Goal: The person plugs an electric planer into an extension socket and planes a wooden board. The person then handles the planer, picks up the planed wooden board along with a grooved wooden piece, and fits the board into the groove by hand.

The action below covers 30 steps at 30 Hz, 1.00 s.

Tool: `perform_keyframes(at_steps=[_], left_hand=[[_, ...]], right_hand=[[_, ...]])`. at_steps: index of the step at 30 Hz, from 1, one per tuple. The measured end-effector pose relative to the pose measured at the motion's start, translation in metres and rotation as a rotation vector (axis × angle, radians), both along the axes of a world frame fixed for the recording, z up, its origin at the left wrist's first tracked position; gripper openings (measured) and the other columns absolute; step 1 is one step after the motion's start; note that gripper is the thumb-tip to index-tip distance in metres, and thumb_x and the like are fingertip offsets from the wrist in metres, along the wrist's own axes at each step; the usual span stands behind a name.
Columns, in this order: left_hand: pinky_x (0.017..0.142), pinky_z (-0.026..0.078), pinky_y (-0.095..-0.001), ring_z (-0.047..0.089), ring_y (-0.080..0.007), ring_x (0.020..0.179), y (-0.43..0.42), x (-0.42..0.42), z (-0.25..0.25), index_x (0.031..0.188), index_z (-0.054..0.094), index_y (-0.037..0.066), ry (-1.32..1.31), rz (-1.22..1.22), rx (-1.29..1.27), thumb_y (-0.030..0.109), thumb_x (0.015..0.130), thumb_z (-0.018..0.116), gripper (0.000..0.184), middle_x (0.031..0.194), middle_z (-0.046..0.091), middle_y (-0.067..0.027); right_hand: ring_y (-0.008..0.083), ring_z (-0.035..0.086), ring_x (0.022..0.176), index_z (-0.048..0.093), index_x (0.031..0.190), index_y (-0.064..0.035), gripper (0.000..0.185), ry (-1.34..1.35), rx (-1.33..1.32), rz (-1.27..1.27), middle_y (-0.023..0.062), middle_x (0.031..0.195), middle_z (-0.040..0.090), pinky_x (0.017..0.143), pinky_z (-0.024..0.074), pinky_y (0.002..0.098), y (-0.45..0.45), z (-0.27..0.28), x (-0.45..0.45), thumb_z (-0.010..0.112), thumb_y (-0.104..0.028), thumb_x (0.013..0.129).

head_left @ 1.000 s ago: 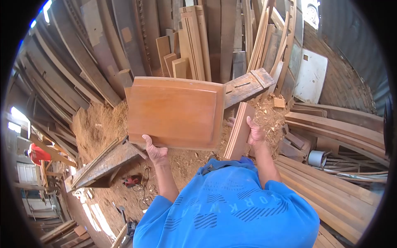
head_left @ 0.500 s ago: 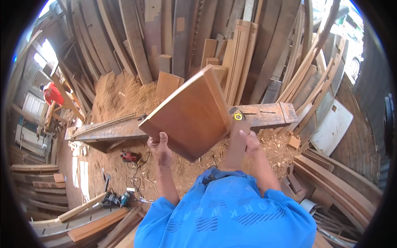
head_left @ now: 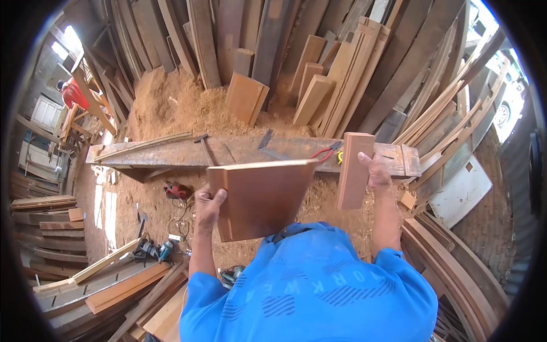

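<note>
A wide brown wooden panel point(head_left: 265, 199) with a pale top edge is gripped at its left side by my left hand point(head_left: 209, 205), thumb on the near face. My right hand point(head_left: 376, 171) is closed on a short, thick wooden block point(head_left: 356, 171), held upright to the right of the panel and apart from it. Both pieces are in front of the low wooden bench point(head_left: 245, 149). On the bench lie a hammer point(head_left: 205, 148), a try square point(head_left: 268, 145), red-handled pliers point(head_left: 326, 151) and a yellow tape measure point(head_left: 340, 157), partly hidden by the block.
Boards point(head_left: 347, 74) lean along the back wall above a sawdust heap point(head_left: 176, 108). A red power tool point(head_left: 175, 190) lies on the floor, with other tools point(head_left: 156, 249) at lower left. Stacked planks point(head_left: 456, 256) flank the right. A person in red point(head_left: 74, 94) is far left.
The panel has turned from a tilted to a nearly level position and come lower. The block has moved up and right, away from the panel. More of the bench and its tools show.
</note>
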<state>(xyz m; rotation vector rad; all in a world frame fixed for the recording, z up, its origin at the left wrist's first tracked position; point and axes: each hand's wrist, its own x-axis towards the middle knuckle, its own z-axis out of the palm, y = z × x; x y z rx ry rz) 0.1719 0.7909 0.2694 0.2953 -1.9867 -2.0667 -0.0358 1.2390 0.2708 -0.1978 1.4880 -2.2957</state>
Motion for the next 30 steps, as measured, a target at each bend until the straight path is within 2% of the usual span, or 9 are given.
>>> perform_keyframes(at_steps=[5,9,13,17,20,26,29,30], left_hand=[[0.09,0.054,-0.0326,0.068,-0.0149,0.098,-0.088,-0.005,-0.013,0.116,0.07,0.002,0.14,0.198,0.23,0.024,0.095,0.078,0.031,0.11,0.074,-0.0057],[0.093,0.056,-0.0394,0.069,-0.0209,0.105,-0.146,-0.016,-0.027,0.124,0.068,0.006,0.278,0.213,0.359,0.027,0.101,0.068,0.032,0.118,0.073,-0.0067],[0.097,0.054,-0.0429,0.067,-0.0225,0.111,-0.158,-0.014,-0.044,0.126,0.066,0.005,0.264,0.291,0.423,0.032,0.102,0.066,0.036,0.121,0.072,-0.0074],[0.1,0.053,-0.0449,0.066,-0.0247,0.115,-0.158,0.007,-0.067,0.132,0.061,0.004,0.251,0.284,0.423,0.034,0.102,0.066,0.043,0.126,0.069,-0.0088],[0.101,0.052,-0.0425,0.066,-0.024,0.115,-0.147,0.013,-0.063,0.133,0.059,0.003,0.274,0.28,0.489,0.029,0.102,0.067,0.042,0.126,0.069,-0.0089],[0.104,0.051,-0.0437,0.065,-0.0244,0.116,-0.141,0.018,-0.053,0.136,0.055,0.0,0.272,0.254,0.563,0.028,0.102,0.066,0.045,0.129,0.067,-0.0101],[0.105,0.05,-0.0443,0.063,-0.0251,0.119,-0.141,0.018,-0.058,0.14,0.052,0.0,0.253,0.256,0.566,0.028,0.103,0.065,0.049,0.131,0.065,-0.0106],[0.105,0.05,-0.0444,0.063,-0.0254,0.12,-0.141,0.017,-0.06,0.141,0.051,0.0,0.243,0.263,0.563,0.029,0.103,0.065,0.05,0.132,0.065,-0.0107]], right_hand=[[0.0194,0.067,0.11,0.058,0.135,0.0022,0.052,0.007,0.101,0.115,0.0111,0.122,0.069,0.097,0.0547,0.0359,-0.083,-0.024,-0.015,0.078,-0.017,0.091],[0.0201,0.063,0.115,0.058,0.137,0.0032,0.058,0.125,0.195,0.272,0.0124,0.126,0.068,0.102,0.0495,0.0367,-0.165,0.02,-0.016,0.08,-0.02,0.089],[0.022,0.061,0.119,0.058,0.138,0.0031,0.061,0.206,0.231,0.397,0.0139,0.127,0.068,0.106,0.0464,0.0381,-0.209,0.047,-0.011,0.081,-0.022,0.088],[0.0218,0.059,0.123,0.054,0.141,0.0032,0.066,0.237,0.251,0.492,0.0137,0.131,0.066,0.108,0.0455,0.0382,-0.217,0.045,-0.01,0.083,-0.021,0.086],[0.0222,0.059,0.123,0.056,0.139,0.004,0.067,0.175,0.359,0.543,0.0141,0.13,0.066,0.107,0.046,0.0384,-0.218,0.037,-0.006,0.082,-0.026,0.086],[0.0221,0.061,0.12,0.06,0.134,0.004,0.063,0.25,0.29,0.539,0.0133,0.124,0.069,0.105,0.047,0.0383,-0.236,0.065,-0.005,0.081,-0.033,0.087],[0.0234,0.062,0.12,0.058,0.138,0.0017,0.055,0.27,0.304,0.48,0.0145,0.127,0.068,0.106,0.0474,0.0392,-0.247,0.082,-0.013,0.074,-0.018,0.088],[0.0234,0.062,0.12,0.058,0.137,0.0021,0.056,0.295,0.279,0.483,0.0147,0.127,0.068,0.106,0.0475,0.0391,-0.252,0.088,-0.018,0.074,-0.019,0.089]])
